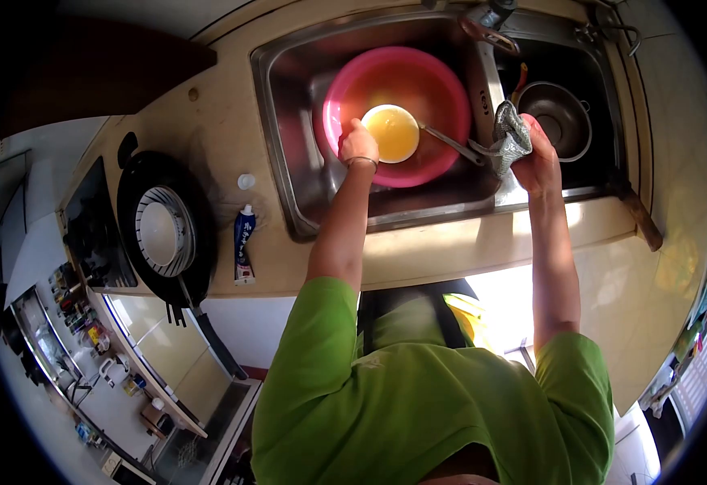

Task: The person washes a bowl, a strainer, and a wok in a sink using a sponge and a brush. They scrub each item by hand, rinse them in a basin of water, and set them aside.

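In the left sink basin sits a pink basin (pixel 457 89) with liquid in it. My left hand (pixel 359 144) is closed on the left rim of a bowl (pixel 392 133) that looks yellow inside, held within the pink basin. A metal spoon-like utensil (pixel 450 144) slants from beside the bowl over the basin's right rim. My right hand (pixel 539 159) grips a grey, silvery cloth (pixel 510 139) above the divider between the two sink basins.
A metal bowl (pixel 553 121) lies in the right sink basin below the faucet (pixel 491 24). On the counter at left are a black pan (pixel 131 194) holding dishes, a blue tube (pixel 243 242) and a small white cap (pixel 246 181). A handled tool (pixel 641 218) rests at the sink's right edge.
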Tool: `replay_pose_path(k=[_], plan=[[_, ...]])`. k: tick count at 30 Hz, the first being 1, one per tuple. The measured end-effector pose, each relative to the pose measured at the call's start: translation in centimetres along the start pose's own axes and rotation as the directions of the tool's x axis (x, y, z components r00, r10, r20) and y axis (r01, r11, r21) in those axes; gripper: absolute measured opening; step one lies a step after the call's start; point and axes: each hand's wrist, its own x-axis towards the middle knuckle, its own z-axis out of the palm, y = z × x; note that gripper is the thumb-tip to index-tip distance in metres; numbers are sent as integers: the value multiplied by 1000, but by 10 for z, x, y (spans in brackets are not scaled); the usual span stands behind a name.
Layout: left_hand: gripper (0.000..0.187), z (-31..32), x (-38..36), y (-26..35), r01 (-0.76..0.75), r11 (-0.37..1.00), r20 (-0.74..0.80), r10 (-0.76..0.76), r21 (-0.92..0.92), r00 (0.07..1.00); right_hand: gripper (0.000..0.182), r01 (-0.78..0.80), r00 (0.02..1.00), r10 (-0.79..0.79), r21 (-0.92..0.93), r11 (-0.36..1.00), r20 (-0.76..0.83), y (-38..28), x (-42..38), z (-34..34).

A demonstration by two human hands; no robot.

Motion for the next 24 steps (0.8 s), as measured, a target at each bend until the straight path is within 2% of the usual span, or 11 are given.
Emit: replay_pose_path(k=[3, 5, 8, 9, 10, 13, 15, 16, 18, 20, 24], plan=[[20, 17, 14, -2, -53, 998, -52, 55, 38, 997, 17, -7, 999, 6, -10, 1000, -40, -2, -2, 2], [31, 16, 22, 0, -208, 944, 100, 188, 258, 977, 15, -13, 1000, 13, 11, 1000, 29, -2, -3, 0], [41, -2, 17, 8, -273, 929, 61, 267, 249, 962, 20, -5, 996, -4, 97, 995, 90, -6, -4, -4], [35, 16, 24, -2, -347, 879, -169, 415, 326, 894, 24, -7, 997, -1, 100, 995, 83, -5, -4, -8], [27, 14, 16, -3, -418, 839, -256, 514, 348, 819, 28, -5, 993, -7, 101, 995, 115, -3, -4, -5], [19, 0, -10, 8, -424, 823, -314, 544, 378, 778, 31, -93, 969, 46, 188, 978, 241, -4, 1, 1], [15, -7, -27, 9, -459, 801, -247, 568, 383, 785, 25, -62, 997, 55, 148, 987, 44, -1, 2, 12], [14, -15, -39, 7, -493, 809, -270, 577, 321, 771, 25, -76, 996, 67, 147, 986, 65, 1, 5, 19], [13, -35, -67, 2, -514, 816, -302, 576, 263, 759, 29, -146, 953, 101, 145, 979, 285, 6, 10, 32], [13, -56, -93, -7, -567, 802, -501, 575, 187, 647, 27, -206, 938, 167, 99, 974, 304, 17, 21, 40], [8, -62, -113, -37, -579, 793, -584, 564, 187, 584, 29, -273, 941, 247, 85, 958, 232, 52, 48, 50]])
